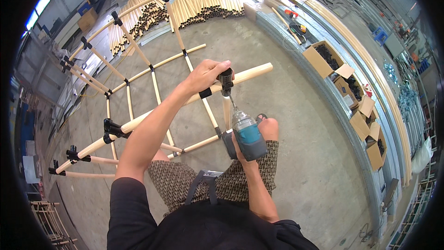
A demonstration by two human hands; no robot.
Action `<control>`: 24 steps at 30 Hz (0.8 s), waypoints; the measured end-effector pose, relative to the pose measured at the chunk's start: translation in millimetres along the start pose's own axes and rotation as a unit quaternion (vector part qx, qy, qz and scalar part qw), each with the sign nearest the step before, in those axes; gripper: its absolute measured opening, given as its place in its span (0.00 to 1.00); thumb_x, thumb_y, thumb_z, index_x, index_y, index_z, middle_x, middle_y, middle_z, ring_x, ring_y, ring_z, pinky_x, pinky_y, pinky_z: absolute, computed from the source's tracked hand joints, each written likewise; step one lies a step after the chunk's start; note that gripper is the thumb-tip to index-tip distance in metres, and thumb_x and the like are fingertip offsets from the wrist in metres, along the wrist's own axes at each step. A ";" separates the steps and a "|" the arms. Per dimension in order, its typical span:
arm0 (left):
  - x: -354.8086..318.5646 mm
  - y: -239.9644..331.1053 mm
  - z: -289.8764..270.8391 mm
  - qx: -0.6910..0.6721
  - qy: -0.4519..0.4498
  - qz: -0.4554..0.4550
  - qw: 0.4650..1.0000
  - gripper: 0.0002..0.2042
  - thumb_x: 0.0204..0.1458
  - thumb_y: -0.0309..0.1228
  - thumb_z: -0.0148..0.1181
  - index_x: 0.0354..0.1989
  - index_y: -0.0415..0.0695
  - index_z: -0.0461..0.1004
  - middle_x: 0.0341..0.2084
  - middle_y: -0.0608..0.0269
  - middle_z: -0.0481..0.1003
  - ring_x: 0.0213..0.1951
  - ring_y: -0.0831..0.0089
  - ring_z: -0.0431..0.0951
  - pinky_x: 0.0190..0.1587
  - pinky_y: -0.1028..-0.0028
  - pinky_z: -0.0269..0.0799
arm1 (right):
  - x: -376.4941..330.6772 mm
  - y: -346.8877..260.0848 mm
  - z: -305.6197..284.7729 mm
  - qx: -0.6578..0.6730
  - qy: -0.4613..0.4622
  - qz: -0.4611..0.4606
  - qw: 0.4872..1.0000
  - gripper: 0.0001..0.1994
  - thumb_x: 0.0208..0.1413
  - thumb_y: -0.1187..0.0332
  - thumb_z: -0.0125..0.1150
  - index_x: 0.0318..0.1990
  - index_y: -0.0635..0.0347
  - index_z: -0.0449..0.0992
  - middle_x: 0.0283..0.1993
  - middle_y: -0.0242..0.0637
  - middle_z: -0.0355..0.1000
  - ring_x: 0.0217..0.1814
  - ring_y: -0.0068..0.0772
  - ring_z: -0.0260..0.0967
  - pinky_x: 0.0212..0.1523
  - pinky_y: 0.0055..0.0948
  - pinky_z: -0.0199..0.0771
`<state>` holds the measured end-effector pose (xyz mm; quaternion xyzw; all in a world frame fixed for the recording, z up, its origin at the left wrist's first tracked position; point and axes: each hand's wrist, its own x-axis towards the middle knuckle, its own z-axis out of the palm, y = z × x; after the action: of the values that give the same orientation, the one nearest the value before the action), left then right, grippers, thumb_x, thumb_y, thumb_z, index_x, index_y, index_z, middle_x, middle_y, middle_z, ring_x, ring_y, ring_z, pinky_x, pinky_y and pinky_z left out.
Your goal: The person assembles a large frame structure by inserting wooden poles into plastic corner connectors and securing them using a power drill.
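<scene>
power drill (250,134) raised to a black connector (225,81) on a tan pole frame (151,68)
the left grip (208,76) is wrapped round the connector, near the free end of a thick pole (255,71); the right grip (240,153) clasps the teal-and-grey drill just below, its bit (232,103) angled up toward the connector, though whether the tip touches is hard to see. the frame stands on the concrete floor (305,125); open cardboard boxes (344,70) of black parts sit off to the right.
</scene>
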<state>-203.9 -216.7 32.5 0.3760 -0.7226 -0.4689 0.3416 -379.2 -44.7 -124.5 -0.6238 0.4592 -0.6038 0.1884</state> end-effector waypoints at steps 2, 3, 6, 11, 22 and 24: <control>2.0 -3.6 0.4 0.000 0.012 -0.001 1.000 0.25 0.66 0.48 0.48 0.32 0.38 0.82 0.25 0.67 0.79 0.30 0.80 0.75 0.35 0.75 0.69 | 0.8 2.2 -2.9 -0.062 -0.028 -0.006 0.998 0.05 0.57 0.71 0.68 0.37 0.61 0.79 0.34 0.32 0.76 0.33 0.28 0.72 0.35 0.31 0.73; 2.8 -5.2 0.4 -0.001 0.018 -0.002 1.000 0.25 0.66 0.47 0.48 0.31 0.38 0.82 0.24 0.67 0.79 0.29 0.80 0.74 0.34 0.75 0.69 | 1.2 2.3 -4.1 -0.093 -0.041 -0.008 0.995 0.05 0.57 0.71 0.68 0.37 0.61 0.79 0.33 0.32 0.76 0.33 0.28 0.72 0.35 0.31 0.73; 3.3 -9.1 -1.7 -0.005 0.017 -0.005 1.000 0.25 0.66 0.47 0.49 0.30 0.37 0.82 0.23 0.66 0.79 0.28 0.80 0.74 0.32 0.75 0.69 | 4.1 -3.1 -5.0 -0.026 -0.034 0.006 0.999 0.05 0.57 0.71 0.68 0.37 0.61 0.78 0.33 0.33 0.76 0.33 0.29 0.72 0.35 0.31 0.73; 0.5 -1.1 -3.9 -0.016 -0.002 -0.029 0.999 0.25 0.67 0.46 0.47 0.32 0.36 0.83 0.27 0.63 0.81 0.32 0.77 0.76 0.41 0.74 0.70 | -8.6 12.8 -6.3 -0.102 -0.064 -0.020 0.993 0.06 0.56 0.71 0.69 0.38 0.61 0.78 0.33 0.34 0.76 0.32 0.31 0.72 0.35 0.31 0.73; -0.7 7.5 -0.5 -0.030 0.022 -0.034 0.999 0.27 0.65 0.51 0.50 0.30 0.37 0.83 0.23 0.66 0.79 0.25 0.81 0.73 0.28 0.78 0.66 | -5.1 6.4 -9.6 -0.075 -0.091 0.078 0.990 0.10 0.57 0.65 0.69 0.37 0.62 0.78 0.33 0.35 0.77 0.32 0.32 0.72 0.36 0.32 0.73; -0.7 5.1 -0.9 -0.034 0.023 -0.031 0.999 0.27 0.65 0.51 0.51 0.30 0.37 0.83 0.22 0.67 0.79 0.23 0.82 0.72 0.25 0.79 0.64 | 1.1 -1.2 -14.2 -0.065 -0.108 0.115 0.985 0.10 0.58 0.64 0.69 0.36 0.62 0.78 0.33 0.35 0.77 0.32 0.32 0.72 0.36 0.33 0.73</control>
<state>-204.0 -215.0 37.5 0.3973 -0.6862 -0.4944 0.3561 -392.2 -40.5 -120.0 -0.6396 0.5430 -0.4758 0.2640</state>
